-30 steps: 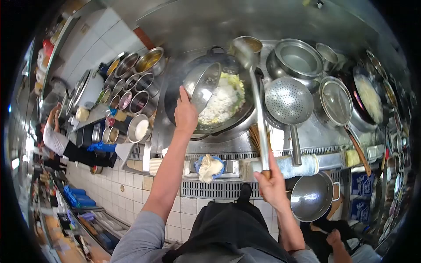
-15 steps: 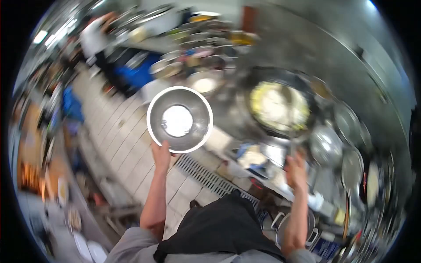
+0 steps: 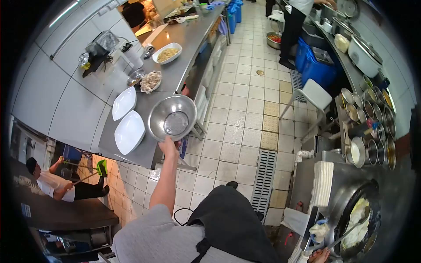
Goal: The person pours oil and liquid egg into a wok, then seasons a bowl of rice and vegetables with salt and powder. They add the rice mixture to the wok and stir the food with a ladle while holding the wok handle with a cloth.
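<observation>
My left hand (image 3: 170, 148) is closed on the near rim of a stainless steel mixing bowl (image 3: 173, 116), its inside tipped towards me with nothing visible in it. The bowl is in the air at the edge of a steel counter (image 3: 175, 79), close to two white dishes (image 3: 129, 133). At the lower right, partly cut off by the picture's edge, my right hand (image 3: 320, 255) is wrapped round the handle end of a long ladle (image 3: 346, 233). The ladle's head rests in a dark wok (image 3: 372, 186), amid pale white and yellow food (image 3: 356, 234).
A white plate of noodles (image 3: 167, 54) and a dish of pale pieces (image 3: 151, 82) stand on the counter. Several seasoning pots (image 3: 372, 153) crowd the right side. A stool (image 3: 313, 94) stands near the aisle. One person (image 3: 66, 184) holds a green dustpan; another (image 3: 298, 26) stands at the back.
My view has swung left, from the stove to the counter with the white dishes. The bowl has moved with my left hand over to that counter; my right hand stays by the wok.
</observation>
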Tool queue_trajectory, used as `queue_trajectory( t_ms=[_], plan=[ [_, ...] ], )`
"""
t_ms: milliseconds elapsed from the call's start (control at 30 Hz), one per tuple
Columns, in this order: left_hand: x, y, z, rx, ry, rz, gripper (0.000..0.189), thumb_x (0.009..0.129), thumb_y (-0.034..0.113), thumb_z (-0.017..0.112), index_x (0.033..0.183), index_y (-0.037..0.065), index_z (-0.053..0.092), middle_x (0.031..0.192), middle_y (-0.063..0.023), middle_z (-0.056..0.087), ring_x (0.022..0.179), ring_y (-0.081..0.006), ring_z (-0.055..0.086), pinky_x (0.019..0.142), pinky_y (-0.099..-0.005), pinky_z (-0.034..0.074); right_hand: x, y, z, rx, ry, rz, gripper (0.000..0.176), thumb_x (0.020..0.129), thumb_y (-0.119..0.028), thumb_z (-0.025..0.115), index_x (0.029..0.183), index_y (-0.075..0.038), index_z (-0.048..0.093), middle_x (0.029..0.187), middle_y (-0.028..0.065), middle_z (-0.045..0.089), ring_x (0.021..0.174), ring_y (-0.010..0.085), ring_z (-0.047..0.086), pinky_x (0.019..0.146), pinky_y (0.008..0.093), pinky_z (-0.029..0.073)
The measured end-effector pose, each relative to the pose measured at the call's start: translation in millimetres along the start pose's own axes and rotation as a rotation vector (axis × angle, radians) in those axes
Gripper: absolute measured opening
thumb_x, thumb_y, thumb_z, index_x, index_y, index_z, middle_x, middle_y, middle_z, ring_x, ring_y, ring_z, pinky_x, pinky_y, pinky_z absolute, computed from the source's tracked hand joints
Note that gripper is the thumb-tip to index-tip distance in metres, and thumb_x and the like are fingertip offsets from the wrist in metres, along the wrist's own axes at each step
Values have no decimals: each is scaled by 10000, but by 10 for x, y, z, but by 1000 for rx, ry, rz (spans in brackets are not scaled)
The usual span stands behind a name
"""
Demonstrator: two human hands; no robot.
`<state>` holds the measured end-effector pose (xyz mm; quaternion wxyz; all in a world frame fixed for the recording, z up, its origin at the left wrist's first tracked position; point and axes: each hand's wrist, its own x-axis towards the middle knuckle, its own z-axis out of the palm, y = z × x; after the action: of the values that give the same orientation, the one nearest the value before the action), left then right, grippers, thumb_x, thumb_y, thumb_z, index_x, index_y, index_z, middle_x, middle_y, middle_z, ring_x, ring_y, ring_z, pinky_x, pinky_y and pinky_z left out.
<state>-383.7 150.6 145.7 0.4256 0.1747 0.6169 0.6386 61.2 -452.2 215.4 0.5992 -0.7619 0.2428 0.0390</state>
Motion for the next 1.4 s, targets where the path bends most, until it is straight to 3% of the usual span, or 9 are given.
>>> queue_trajectory(
  t_ms=[300,400,433,567,633,700,767,1033,1400],
  plan=[
    [1112,325,221,-75,-49,-65,266,785,8,493,1030,-90,517,815,-174,614,532,-265,614,412,-308,516,97,-155,67,-175,-136,250,262,924,-283,483,817,-52,544,506,33,424,360,130,303,317,294,230],
    [1538,245,309,-188,60,-77,256,823,37,527,1060,-60,533,921,-183,601,593,-241,606,431,-327,517,469,-80,-9,-151,-54,-18,339,911,-343,526,966,-15,593,548,35,433,403,140,344,357,274,270],
    [1662,224,295,-263,51,-48,272,823,50,543,1087,-16,531,975,-162,597,697,-267,609,522,-388,547,1363,421,-645,69,-295,-47,417,921,-128,544,1323,-168,440,563,-8,384,411,90,363,326,253,306],
    [2439,68,96,-542,-617,-305,434,932,246,515,1266,-26,461,1224,-196,551,1077,-316,576,841,-437,556,-353,-781,-31,255,-32,-228,528,951,-242,553,1436,-200,349,682,-39,459,564,84,451,469,252,406],
    [1871,241,131,-601,-372,-761,592,914,277,498,1370,-65,335,1344,-264,431,1197,-359,492,916,-417,536,-23,-626,-437,46,141,-334,472,955,-312,537,1390,-171,419,661,-30,474,527,67,451,420,236,374],
    [1924,-194,125,-167,-888,-294,690,857,375,540,1322,-89,329,1268,-263,492,1086,-367,572,894,-404,550,-635,-1103,-117,40,195,-312,512,974,-269,495,1452,-180,334,578,-26,468,417,68,443,354,232,363],
    [1286,-496,293,53,-416,-428,576,847,388,551,1193,-48,401,1150,-244,559,947,-342,631,819,-397,574,-609,-848,-195,48,137,-288,542,984,-241,467,1482,-195,257,562,-13,470,400,75,441,341,237,363],
    [-1868,-2609,500,1070,-1599,-444,585,888,406,570,1344,102,366,1119,-150,529,809,-233,613,612,-336,529,81,-804,-351,34,-206,71,486,984,-206,430,1445,-119,302,608,22,480,395,101,436,328,270,364],
    [-5290,-3673,250,1403,-1906,-547,694,831,203,615,1430,104,279,859,-90,613,653,-163,569,549,-328,514,161,-411,-590,400,-348,312,554,983,-217,458,1480,-163,218,616,25,438,377,108,404,315,255,358]
  ],
)
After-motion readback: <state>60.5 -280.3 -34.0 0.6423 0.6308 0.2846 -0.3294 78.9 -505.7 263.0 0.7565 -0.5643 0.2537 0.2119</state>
